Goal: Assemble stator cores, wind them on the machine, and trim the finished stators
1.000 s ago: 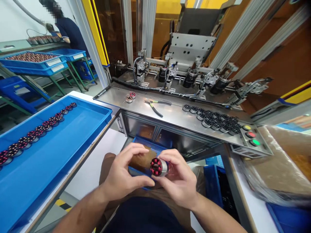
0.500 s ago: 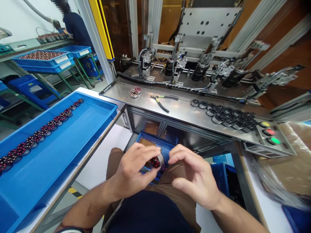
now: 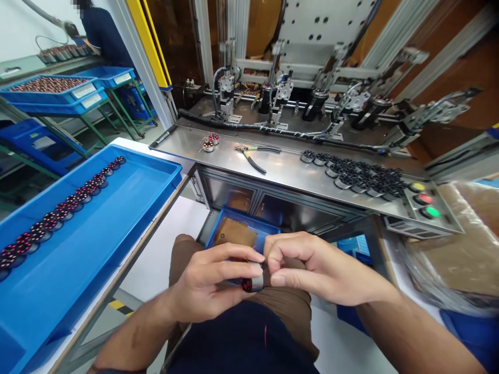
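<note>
Between the fingers and thumb of my left hand [image 3: 218, 283] is a wound motor stator [image 3: 256, 282], with a silvery outer side and dark red windings facing left. Close against its right side, my right hand [image 3: 300, 267] has its thumb and fingertips pinched together; whatever lies in the pinch is too small to make out. A short red wire piece [image 3: 265, 336] shows against the dark shirt over my lap. Both hands are above my thighs, in front of the metal bench.
On the steel ledge [image 3: 288, 169] lie cutting pliers [image 3: 255, 157], two wound stators [image 3: 209, 144] and many black unwound cores [image 3: 354, 174]. A button box [image 3: 427, 200] stands at right. The blue tray [image 3: 97, 218] at left holds a row of stators. A co-worker [image 3: 103, 34] stands far left.
My right hand has moved left to the stator, its fingers closing from apart into a pinch. The stator has turned and sits slightly lower. The view has shifted a little.
</note>
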Demonstrator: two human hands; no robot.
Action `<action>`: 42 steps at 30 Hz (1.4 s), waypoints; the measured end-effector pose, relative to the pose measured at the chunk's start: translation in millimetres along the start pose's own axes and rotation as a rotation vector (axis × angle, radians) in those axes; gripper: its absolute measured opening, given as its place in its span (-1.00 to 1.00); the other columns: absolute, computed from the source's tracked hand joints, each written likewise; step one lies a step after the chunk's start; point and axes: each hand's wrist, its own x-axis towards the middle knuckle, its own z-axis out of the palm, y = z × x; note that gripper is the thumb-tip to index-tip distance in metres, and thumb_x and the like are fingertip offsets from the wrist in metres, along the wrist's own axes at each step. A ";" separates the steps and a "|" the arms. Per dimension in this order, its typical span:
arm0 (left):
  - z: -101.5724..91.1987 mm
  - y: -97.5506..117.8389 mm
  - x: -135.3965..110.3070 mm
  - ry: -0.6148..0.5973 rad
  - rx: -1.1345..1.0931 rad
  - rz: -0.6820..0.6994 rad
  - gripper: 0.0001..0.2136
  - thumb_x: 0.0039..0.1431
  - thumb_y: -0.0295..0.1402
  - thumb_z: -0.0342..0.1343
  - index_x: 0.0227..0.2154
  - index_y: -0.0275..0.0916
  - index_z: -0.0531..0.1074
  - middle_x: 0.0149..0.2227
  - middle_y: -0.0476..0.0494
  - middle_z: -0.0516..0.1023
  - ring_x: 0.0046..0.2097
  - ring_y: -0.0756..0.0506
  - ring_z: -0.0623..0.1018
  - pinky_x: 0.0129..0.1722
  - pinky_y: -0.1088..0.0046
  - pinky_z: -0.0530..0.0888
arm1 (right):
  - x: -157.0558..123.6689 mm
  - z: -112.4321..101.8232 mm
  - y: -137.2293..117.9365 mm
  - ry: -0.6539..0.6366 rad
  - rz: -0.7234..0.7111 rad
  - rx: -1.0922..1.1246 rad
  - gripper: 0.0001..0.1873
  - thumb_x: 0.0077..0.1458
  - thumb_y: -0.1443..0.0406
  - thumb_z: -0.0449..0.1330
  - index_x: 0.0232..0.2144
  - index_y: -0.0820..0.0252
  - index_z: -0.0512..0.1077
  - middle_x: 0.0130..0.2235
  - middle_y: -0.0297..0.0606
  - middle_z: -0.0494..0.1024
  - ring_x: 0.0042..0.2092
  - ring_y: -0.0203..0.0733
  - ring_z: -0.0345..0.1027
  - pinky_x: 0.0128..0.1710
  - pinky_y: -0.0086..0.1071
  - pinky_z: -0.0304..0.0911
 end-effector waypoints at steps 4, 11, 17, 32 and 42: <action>1.0 -1.5 -1.3 0.116 0.014 -0.054 -0.53 -0.04 -0.58 0.37 -0.03 -0.14 0.51 -0.06 -0.25 0.63 -0.06 -0.16 0.63 -0.06 0.34 0.58 | -13.4 -2.3 14.9 0.190 -0.093 -0.208 -0.88 0.24 0.29 0.24 -0.34 0.20 0.43 -0.35 -0.28 0.47 -0.33 -0.27 0.35 -0.33 -0.40 0.30; 8.6 -0.5 5.8 0.261 0.075 -0.109 -0.55 -0.06 -0.60 0.37 -0.07 -0.17 0.52 -0.09 -0.20 0.62 -0.07 -0.13 0.61 -0.04 0.38 0.53 | -10.7 39.9 17.7 0.568 -0.477 -0.557 -0.67 0.05 0.30 0.40 -0.13 0.24 0.47 -0.10 -0.08 0.42 -0.07 -0.05 0.35 -0.12 -0.17 0.38; 10.6 -1.9 0.3 0.304 -0.331 -0.357 -0.56 -0.01 -0.59 0.35 -0.06 -0.08 0.54 -0.05 -0.15 0.60 -0.07 -0.10 0.61 -0.13 0.47 0.58 | 3.3 52.3 21.4 0.716 -0.345 -0.365 -0.83 0.12 0.50 0.24 -0.28 0.16 0.47 -0.15 -0.18 0.41 -0.10 -0.11 0.35 -0.15 -0.19 0.33; 5.9 1.7 -1.0 0.292 0.107 -0.098 -0.55 -0.02 -0.67 0.29 -0.05 -0.19 0.49 -0.03 -0.18 0.58 0.02 -0.09 0.56 0.07 0.42 0.49 | -0.7 46.8 18.2 0.620 -0.326 -0.264 -0.70 0.10 0.36 0.30 -0.10 0.22 0.40 0.10 0.01 0.36 0.13 0.07 0.26 0.11 -0.01 0.23; -12.0 -2.9 -21.9 0.336 -0.249 -0.284 -0.61 0.07 -0.57 0.29 -0.04 -0.11 0.51 -0.02 -0.22 0.55 0.02 -0.15 0.57 -0.08 0.39 0.59 | 37.9 -25.5 37.5 0.372 -0.201 -0.404 -0.97 0.24 0.33 0.20 -0.30 0.14 0.44 0.07 -0.12 0.48 0.09 -0.08 0.39 0.11 -0.18 0.31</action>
